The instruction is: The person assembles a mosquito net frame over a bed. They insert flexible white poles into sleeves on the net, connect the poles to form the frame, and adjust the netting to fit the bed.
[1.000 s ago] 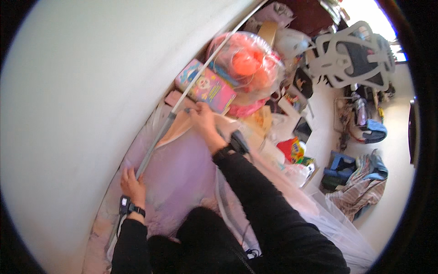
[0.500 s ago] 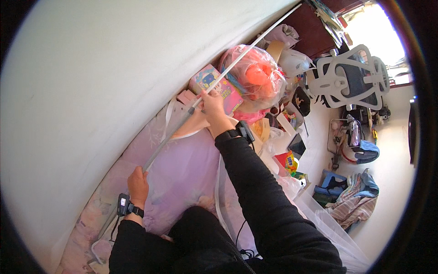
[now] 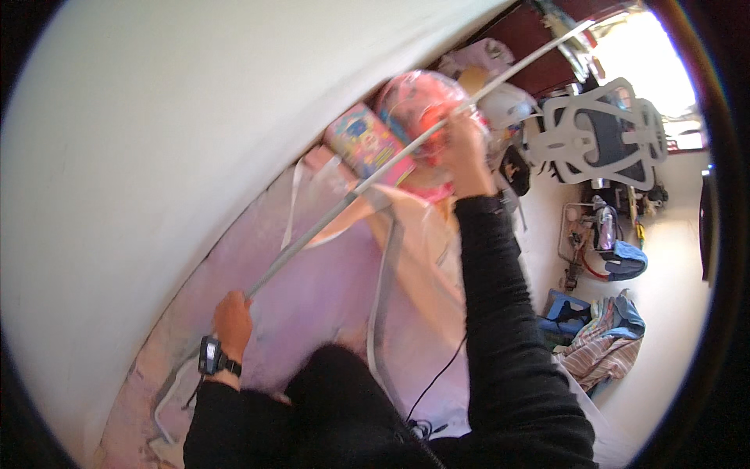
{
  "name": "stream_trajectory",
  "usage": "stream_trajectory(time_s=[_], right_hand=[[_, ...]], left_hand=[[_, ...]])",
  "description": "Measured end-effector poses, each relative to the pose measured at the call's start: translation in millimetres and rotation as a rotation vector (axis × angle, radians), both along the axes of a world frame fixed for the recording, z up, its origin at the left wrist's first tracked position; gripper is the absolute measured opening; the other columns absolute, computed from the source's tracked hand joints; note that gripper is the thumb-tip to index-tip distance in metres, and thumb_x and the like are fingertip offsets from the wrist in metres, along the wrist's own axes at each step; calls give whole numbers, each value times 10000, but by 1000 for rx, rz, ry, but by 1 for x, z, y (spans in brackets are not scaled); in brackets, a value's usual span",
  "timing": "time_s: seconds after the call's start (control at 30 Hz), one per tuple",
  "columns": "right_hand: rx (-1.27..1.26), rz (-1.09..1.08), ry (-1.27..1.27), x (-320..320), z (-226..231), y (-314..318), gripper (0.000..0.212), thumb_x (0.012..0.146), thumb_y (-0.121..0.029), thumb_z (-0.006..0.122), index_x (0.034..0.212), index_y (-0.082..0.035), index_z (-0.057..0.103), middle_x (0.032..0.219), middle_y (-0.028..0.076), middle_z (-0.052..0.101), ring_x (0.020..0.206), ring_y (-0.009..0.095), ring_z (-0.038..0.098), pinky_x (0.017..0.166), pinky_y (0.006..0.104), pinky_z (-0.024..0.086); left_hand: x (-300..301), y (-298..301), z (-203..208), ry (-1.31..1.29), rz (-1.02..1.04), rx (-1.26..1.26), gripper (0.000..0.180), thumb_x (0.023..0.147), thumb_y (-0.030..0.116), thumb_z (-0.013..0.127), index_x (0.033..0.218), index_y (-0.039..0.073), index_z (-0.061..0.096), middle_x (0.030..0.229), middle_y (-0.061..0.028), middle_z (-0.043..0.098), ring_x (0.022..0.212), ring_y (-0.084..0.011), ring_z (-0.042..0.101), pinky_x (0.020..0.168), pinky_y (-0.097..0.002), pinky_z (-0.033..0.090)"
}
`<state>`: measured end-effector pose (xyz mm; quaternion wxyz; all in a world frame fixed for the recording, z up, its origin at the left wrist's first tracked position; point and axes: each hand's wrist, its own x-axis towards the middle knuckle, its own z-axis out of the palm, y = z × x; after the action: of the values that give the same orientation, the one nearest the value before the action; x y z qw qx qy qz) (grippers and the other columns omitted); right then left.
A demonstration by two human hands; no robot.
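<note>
A long thin pole [image 3: 398, 158] runs slantwise from the lower left to the upper right, white on its far length and covered in grey on its near length. My left hand [image 3: 233, 327] is wrapped round the grey part, low on the left. Farther along, my right hand [image 3: 466, 152] is closed on the white part, its fingers blurred by motion. Beneath the pole lies a bed [image 3: 305, 293] with a purple floral cover. A sheer fabric strip with a grey edge band [image 3: 381, 305] hangs across the bed beside my knee.
Along the white wall [image 3: 172, 133] stand a colourful box [image 3: 367, 142] and a clear bag of pink and orange things [image 3: 414, 94]. A white-framed office chair [image 3: 598, 133] stands at the upper right. Clothes [image 3: 605, 344] lie on the right. A black cable [image 3: 439, 374] crosses the bed.
My right hand has moved up and right along the pole. The pole's far end has swung to the right, while my left hand has stayed nearly in place.
</note>
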<state>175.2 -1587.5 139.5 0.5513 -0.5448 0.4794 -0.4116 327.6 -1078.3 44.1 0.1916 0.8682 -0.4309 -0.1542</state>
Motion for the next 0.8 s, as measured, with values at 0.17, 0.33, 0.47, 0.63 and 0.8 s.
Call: stream_trajectory(time_s=[0.17,0.33,0.47,0.63,0.8], right_hand=[[112,-208,-269,-41,41,-69,184,912,-195,555,889,-15,581,734,48,554,625,168,476,588,328,461],[573,337,-496,-3,-5,53,102,937,-177,521,931,-82,556,832,64,597,861,235,588,821,401,481],[514,453,-303,-1,-71,112,146,947,-175,497,966,-45,562,921,101,620,930,222,597,845,388,499],[413,208,-142,-79,-71,-90,239,945,-178,475,1060,3,580,1022,154,607,972,260,584,891,389,476],[140,24,-375,-126,5,-190,135,899,-95,490,962,4,558,1027,135,583,1083,230,542,1017,389,402]], left_hand=[[0,8,-18,2,9,19,148,837,136,583,818,17,497,790,-178,539,775,-398,524,650,-491,391],[3,6,-23,-51,39,17,176,850,178,570,791,24,507,782,-179,537,785,-390,526,649,-486,388],[5,8,-16,58,5,-16,180,837,166,594,825,11,504,760,-188,545,749,-400,536,633,-494,396],[7,7,-21,114,-15,-18,179,828,170,601,805,21,503,750,-174,556,733,-394,541,622,-491,398],[9,8,-29,73,83,-99,153,839,140,573,792,15,497,749,-190,554,737,-403,537,631,-494,403]])
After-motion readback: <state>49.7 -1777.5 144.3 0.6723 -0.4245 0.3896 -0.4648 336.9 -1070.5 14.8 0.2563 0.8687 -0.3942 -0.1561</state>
